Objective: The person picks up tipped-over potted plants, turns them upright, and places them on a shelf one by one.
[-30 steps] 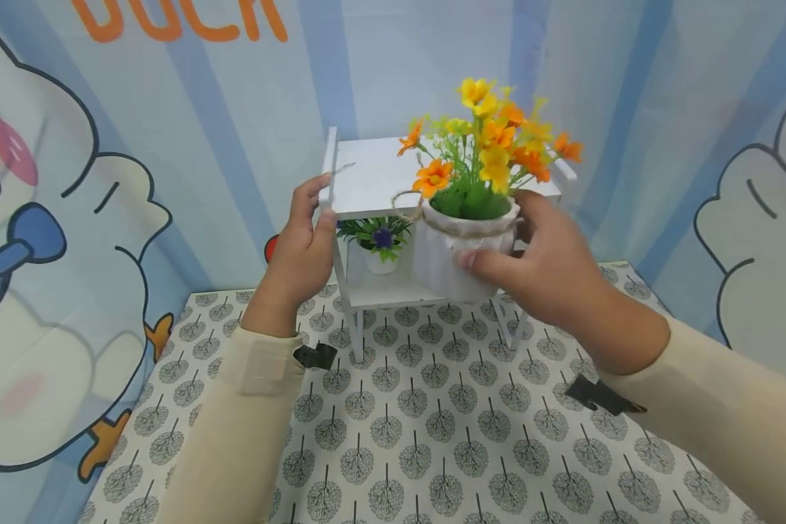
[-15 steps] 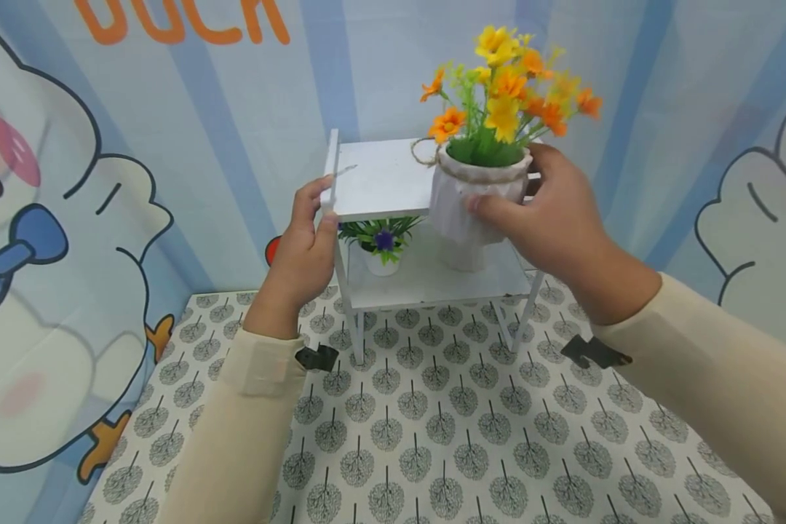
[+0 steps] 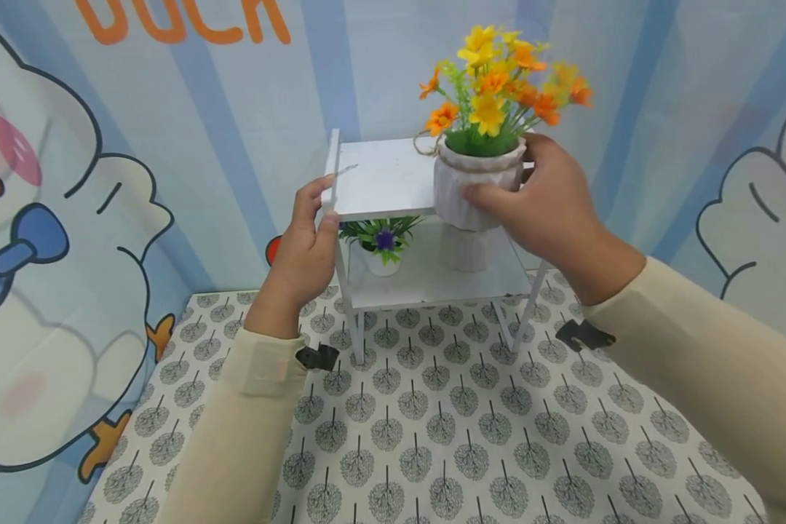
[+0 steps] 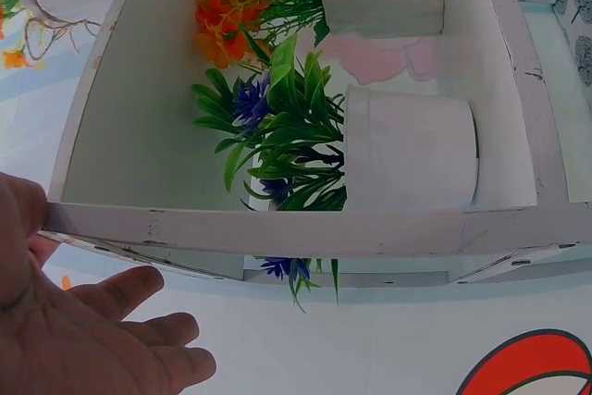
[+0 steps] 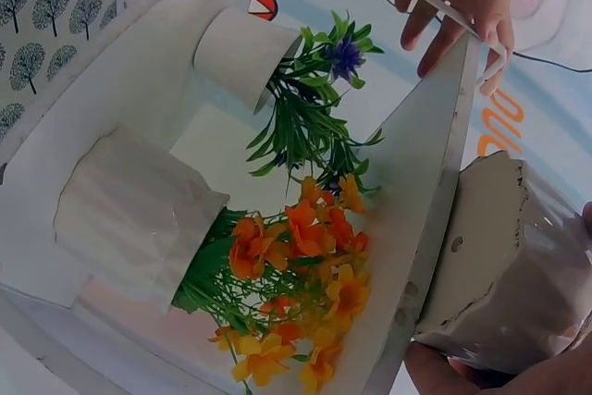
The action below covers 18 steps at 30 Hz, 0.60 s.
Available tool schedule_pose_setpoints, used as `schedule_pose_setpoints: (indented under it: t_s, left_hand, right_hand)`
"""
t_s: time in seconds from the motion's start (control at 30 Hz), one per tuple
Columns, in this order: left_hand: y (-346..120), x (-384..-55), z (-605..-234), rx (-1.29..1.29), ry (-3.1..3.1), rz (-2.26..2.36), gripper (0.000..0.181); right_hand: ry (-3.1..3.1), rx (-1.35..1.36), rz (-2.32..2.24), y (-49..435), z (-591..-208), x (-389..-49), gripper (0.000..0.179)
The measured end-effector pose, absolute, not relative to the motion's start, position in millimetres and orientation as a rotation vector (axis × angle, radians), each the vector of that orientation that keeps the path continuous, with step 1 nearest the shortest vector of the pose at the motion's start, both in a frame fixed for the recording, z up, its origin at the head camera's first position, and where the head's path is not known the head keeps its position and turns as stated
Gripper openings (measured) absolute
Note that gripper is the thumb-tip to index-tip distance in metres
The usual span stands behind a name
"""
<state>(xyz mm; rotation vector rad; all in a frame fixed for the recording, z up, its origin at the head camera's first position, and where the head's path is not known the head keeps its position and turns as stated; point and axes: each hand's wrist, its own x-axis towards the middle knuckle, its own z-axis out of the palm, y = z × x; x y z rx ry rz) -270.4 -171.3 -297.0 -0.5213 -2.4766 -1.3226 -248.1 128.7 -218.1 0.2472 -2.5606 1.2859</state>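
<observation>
My right hand (image 3: 557,204) grips a white ribbed flowerpot (image 3: 455,182) with twine round its rim and yellow and orange artificial flowers (image 3: 487,109). It is upright at the front of the white two-tier shelf's (image 3: 383,175) top board. In the right wrist view, the pot's pale underside (image 5: 476,247) shows beside that board's edge; contact is unclear. My left hand (image 3: 304,247) holds the shelf's upper left corner between thumb and fingers; several other fingers (image 4: 171,330) extend outside the frame in the left wrist view.
On the lower tier stand a white pot with a purple-flowered plant (image 3: 383,262) and a second white pot (image 5: 139,219) with orange and yellow flowers. A tree-print cloth (image 3: 419,422) lies beneath the shelf. Behind rises a blue striped backdrop (image 3: 399,73) with cartoon ducks.
My right hand has lifted the flowerpot up and back toward the top board, then shifted slightly left. The lower tier's second pot has come into sight. My left hand stays on the corner.
</observation>
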Motion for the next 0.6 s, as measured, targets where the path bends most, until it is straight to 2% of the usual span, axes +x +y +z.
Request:
schedule_pose_setpoints:
  t_s: [0.6]
  left_hand:
    - [-169,-270,-296,-0.551,-2.458,-1.319,0.049]
  right_hand:
    - [-2.611,0.187,1.251,119,-218,-280,0.087]
